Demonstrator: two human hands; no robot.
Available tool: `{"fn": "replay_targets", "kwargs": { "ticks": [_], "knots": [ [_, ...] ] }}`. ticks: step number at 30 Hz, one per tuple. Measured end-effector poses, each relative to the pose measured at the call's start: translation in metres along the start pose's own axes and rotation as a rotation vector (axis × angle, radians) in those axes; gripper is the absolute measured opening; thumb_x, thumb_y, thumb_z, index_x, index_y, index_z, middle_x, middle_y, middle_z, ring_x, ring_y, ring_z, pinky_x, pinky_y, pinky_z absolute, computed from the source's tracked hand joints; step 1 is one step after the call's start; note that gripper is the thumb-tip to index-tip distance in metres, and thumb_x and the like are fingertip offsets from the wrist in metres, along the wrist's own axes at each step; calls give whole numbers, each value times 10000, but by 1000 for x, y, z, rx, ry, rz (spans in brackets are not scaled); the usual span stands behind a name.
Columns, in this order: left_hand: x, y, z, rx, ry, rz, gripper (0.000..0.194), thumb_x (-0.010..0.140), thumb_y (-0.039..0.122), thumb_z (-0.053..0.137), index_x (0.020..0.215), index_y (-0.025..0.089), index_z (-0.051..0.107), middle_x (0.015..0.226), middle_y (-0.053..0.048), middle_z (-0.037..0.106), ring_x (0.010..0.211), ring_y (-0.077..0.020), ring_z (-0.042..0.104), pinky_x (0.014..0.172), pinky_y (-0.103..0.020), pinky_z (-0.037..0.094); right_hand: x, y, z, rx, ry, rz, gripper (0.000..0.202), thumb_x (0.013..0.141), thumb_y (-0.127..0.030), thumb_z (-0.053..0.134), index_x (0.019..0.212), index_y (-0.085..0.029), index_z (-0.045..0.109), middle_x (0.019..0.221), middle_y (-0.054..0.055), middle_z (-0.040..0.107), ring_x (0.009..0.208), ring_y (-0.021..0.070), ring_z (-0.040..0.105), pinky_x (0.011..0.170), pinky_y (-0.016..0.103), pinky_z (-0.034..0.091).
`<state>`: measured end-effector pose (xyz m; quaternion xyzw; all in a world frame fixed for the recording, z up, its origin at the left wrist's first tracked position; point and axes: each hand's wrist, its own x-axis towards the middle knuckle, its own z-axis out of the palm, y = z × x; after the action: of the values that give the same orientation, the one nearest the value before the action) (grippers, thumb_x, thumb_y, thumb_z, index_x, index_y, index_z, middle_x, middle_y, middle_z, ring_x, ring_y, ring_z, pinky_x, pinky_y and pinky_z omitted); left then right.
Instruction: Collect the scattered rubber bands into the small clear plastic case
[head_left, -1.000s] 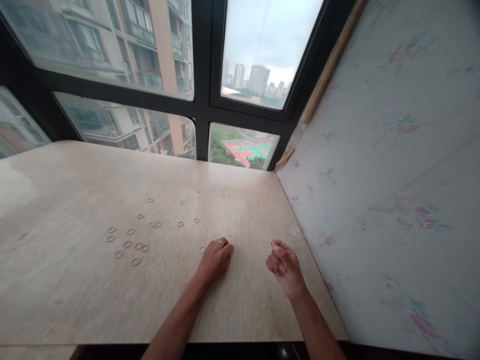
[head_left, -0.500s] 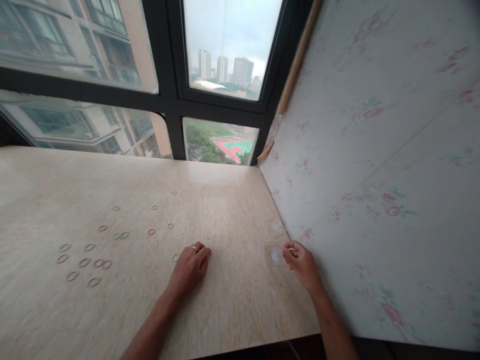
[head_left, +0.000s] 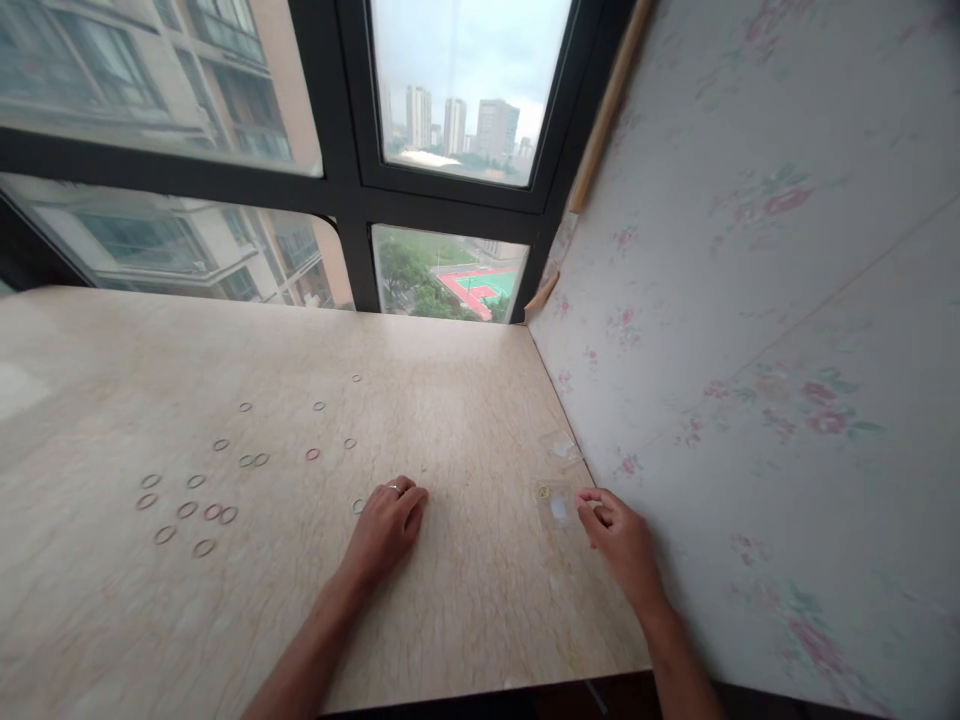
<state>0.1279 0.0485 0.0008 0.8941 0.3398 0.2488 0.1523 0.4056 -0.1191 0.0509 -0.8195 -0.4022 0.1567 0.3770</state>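
Note:
My left hand (head_left: 388, 525), with a ring on one finger, rests on the marble-patterned surface (head_left: 465, 590). Its fingers are bent and held together, and I see nothing in them. Partly behind it lies a thin hoop (head_left: 358, 507). At the right, my right hand (head_left: 616, 535) pinches thumb and fingers together beside a clear flat packet (head_left: 559, 510). Whatever the pinch holds is too small to make out. The packet carries a round gold-coloured mark (head_left: 544, 492). Just behind it lies another clear piece (head_left: 561, 448) of plastic.
Several thin hoops (head_left: 204, 548), some greenish, some reddish, lie scattered over the left of the surface. A floral-papered wall (head_left: 750, 420) rises close beside my right hand. Dark window frames (head_left: 356, 190) stand along the back. The surface's front edge (head_left: 480, 690) runs below my hands.
The view has shifted slightly, so the hoops and packets sit a little further right. My right hand has drawn slightly back from the packet, still pinching. The left hand stays resting.

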Motion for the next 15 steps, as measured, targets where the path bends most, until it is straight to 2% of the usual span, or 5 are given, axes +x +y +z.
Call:
{"fn": "replay_targets", "kwargs": {
  "ticks": [4,8,10,15],
  "knots": [
    [-2,2,-3,-34,9,-36,246,875,150,432,859,186,675,841,-72,632,769,-186,573,723,-323,455,-33,7,23,28,-74,-117,358,844,-497,494,963,-199,652,462,-79,364,422,130,414,445,235,356],
    [-7,4,-6,-97,57,-52,249,845,105,462,931,191,679,884,-70,642,806,-187,588,741,-320,467,-58,17,48,12,-120,-220,342,841,-479,512,957,-203,677,501,-42,480,452,139,492,481,237,412],
    [-12,7,-7,-141,99,-66,259,838,94,461,949,188,675,895,-64,637,811,-182,590,746,-316,470,-61,20,54,-5,-99,-253,332,827,-476,533,947,-204,682,525,-31,513,468,140,515,505,236,435],
    [-30,12,-17,-324,229,-155,235,842,96,472,925,181,674,874,-45,626,797,-158,590,724,-286,477,-54,26,52,34,-53,-231,356,808,-495,544,974,-202,658,502,-57,432,431,131,457,442,221,409]
  ]
}}
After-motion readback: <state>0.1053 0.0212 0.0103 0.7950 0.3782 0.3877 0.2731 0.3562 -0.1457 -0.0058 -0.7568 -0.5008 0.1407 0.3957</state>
